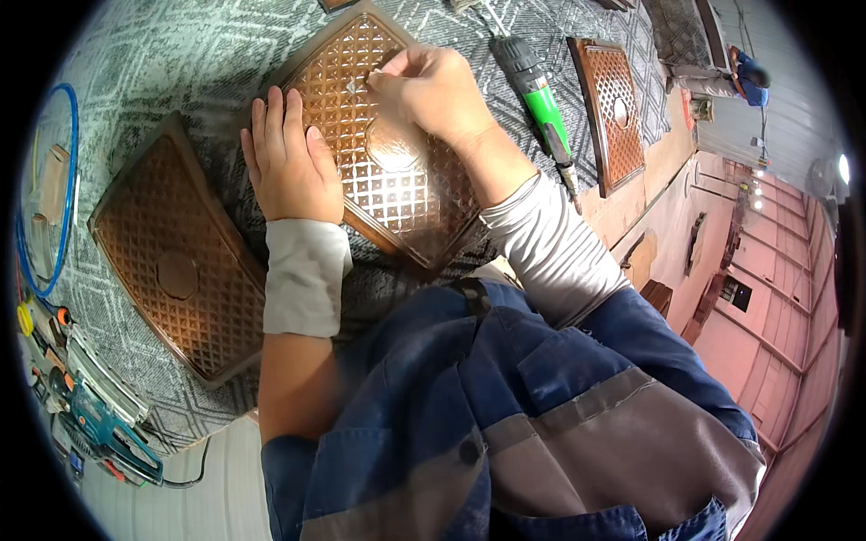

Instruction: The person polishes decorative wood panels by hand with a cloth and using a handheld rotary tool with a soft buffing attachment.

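The middle panel [388,153], a brown wooden lattice with an oval boss at its centre, lies tilted on a grey patterned mat [180,63] covering the bench. The left hand [290,162] rests flat on the panel's left edge, fingers stretched out and close together, gripping nothing. The right hand [433,86] sits on the panel's upper part, its fingers curled and pinched together against the lattice; whether they hold some small piece cannot be told.

No container with visible contents shows. The nearest thing to one is a tangle of tools at the bench's lower left: a teal power tool [113,433] with a black cord, and beside it some small yellow and orange-tipped items too small to make out. A blue hose [68,180] loops at the far left edge.

A second panel [176,270] of the same pattern lies on the mat to the left, just beside the left forearm. A third panel [613,108] lies to the right, well apart from the hands. Between it and the middle panel lies a green drill [539,99], close to the right forearm. The person's grey sleeves and blue overalls [505,406] cover the near edge of the bench. At the upper right, far off, another person [744,77] in blue bends over.
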Demonstrator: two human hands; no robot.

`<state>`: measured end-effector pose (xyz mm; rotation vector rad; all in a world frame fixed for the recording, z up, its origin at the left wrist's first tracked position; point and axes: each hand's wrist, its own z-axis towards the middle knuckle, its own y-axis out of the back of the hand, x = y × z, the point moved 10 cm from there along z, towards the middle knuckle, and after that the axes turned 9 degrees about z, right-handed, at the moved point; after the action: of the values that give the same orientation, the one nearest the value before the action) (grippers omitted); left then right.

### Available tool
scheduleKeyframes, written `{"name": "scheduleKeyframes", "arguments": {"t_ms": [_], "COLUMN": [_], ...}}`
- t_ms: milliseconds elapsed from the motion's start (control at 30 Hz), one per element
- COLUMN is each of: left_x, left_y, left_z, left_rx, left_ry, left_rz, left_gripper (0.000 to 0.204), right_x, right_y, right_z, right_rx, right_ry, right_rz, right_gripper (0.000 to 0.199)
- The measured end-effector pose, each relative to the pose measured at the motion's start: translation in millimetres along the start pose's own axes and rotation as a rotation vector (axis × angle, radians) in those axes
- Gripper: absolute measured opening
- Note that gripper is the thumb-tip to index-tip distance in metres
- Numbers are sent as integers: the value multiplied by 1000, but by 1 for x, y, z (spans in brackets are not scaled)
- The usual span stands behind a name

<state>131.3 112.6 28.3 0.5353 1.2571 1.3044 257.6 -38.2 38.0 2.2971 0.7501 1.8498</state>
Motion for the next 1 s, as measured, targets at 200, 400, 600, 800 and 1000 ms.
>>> {"name": "scheduleKeyframes", "arguments": {"t_ms": [200,400,600,800,1000], "left_x": [1,0,1,1,0], "left_y": [1,1,2,1,2], "left_z": [-1,-1,-1,-2,0], "left_rx": [6,-1,-3,8,4], "left_ry": [11,5,2,6,-1], "left_rz": [6,10,13,14,13], "left_gripper": [44,44,44,44,44], "right_x": [0,8,17,21,23], "right_y": [-8,-21,-26,-25,-32], "right_z": [-11,-16,-18,-20,-16], "right_rx": [56,-12,-35,9,67], "right_ry": [34,84,239,173,309], "right_rz": [-67,-117,-160,-185,-240], "right_gripper": [15,12,9,9,9]}}
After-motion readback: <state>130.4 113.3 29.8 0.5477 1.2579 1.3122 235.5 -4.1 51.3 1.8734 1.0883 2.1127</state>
